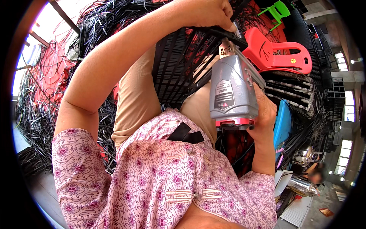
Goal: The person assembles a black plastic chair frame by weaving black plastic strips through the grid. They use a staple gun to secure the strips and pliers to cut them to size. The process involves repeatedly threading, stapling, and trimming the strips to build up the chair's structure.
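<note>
My right hand (264, 108) is wrapped round the handle of a grey staple gun (232, 87) with a red-trimmed end and a copper-coloured nose. The gun's nose points away from me, close to the edge of a black slatted frame (179, 53) woven with flat strips. Beyond the nose, my left hand (217, 13) is closed at the far edge of the frame, its thumb pressed down on it. Whether a strip lies between those fingers is hidden. The frame stands between my knees, with dark strips crossing it.
Heaps of loose black strips (103, 19) surround me on a red floor covering (51, 76). To the right are a red plastic chair seat (274, 53), a small green chair (277, 13), stacked dark frames (291, 89) and a blue panel (282, 122). A person (315, 176) is at the far right.
</note>
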The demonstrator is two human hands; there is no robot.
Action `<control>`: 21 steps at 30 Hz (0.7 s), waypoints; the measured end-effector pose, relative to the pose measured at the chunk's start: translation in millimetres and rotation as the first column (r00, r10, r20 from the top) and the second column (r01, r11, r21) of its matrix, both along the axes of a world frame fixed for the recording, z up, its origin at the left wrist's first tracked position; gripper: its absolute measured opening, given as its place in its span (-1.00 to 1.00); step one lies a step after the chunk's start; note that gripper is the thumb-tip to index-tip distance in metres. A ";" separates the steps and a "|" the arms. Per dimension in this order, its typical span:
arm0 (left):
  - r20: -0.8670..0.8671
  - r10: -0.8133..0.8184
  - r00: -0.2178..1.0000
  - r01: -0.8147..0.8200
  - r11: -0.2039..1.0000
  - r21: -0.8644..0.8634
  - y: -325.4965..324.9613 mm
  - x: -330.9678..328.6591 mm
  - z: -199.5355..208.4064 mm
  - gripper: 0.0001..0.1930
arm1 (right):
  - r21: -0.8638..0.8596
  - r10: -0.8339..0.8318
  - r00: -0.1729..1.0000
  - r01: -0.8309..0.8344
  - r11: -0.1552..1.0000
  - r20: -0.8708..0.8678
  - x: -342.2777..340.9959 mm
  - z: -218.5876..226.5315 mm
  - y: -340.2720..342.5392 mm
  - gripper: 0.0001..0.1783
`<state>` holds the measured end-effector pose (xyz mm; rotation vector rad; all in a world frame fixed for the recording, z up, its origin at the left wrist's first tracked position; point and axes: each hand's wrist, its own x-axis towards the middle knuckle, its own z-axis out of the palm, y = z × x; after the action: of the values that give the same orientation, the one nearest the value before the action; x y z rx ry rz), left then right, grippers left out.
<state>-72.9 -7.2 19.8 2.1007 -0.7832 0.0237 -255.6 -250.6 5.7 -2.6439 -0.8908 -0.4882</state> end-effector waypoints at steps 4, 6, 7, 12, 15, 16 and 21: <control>-0.016 -0.008 1.000 0.008 1.000 0.005 4.6 -4.7 6.3 -0.68 | -0.015 -0.024 0.998 0.025 1.000 0.065 0.8 -0.7 6.5 -0.23; -0.022 0.009 1.000 -0.009 1.000 0.014 5.1 -6.1 7.3 -0.69 | -0.022 -0.020 0.996 0.022 1.000 0.086 1.0 2.1 11.0 -0.26; -0.030 0.005 1.000 -0.005 1.000 0.003 5.7 -5.8 7.5 -0.70 | -0.026 -0.020 0.995 0.022 0.999 0.095 0.8 2.5 12.9 -0.28; -0.027 0.018 0.999 -0.018 1.000 -0.004 6.3 -3.2 6.3 -0.70 | 0.023 -0.102 0.995 0.102 0.995 -0.001 1.0 0.2 13.3 -0.37; -0.055 0.002 0.999 -0.004 1.000 -0.031 3.7 8.5 -2.6 -0.68 | 0.044 -0.086 0.996 0.086 0.995 0.014 4.1 0.7 15.7 -0.38; -0.049 0.002 0.999 0.000 0.999 0.041 3.3 10.7 -1.4 -0.66 | 0.057 -0.074 0.996 0.071 0.996 0.052 5.4 -2.4 14.7 -0.38; -0.057 0.056 0.997 -0.053 0.997 0.048 4.3 -1.3 -0.2 -0.64 | 0.182 -0.131 0.991 0.124 0.975 0.022 -10.7 -12.3 2.7 -0.26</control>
<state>-74.2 -2.9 19.6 2.1567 -0.6974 -0.0270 -266.3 -247.9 -6.7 -2.5430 -0.6548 -0.6166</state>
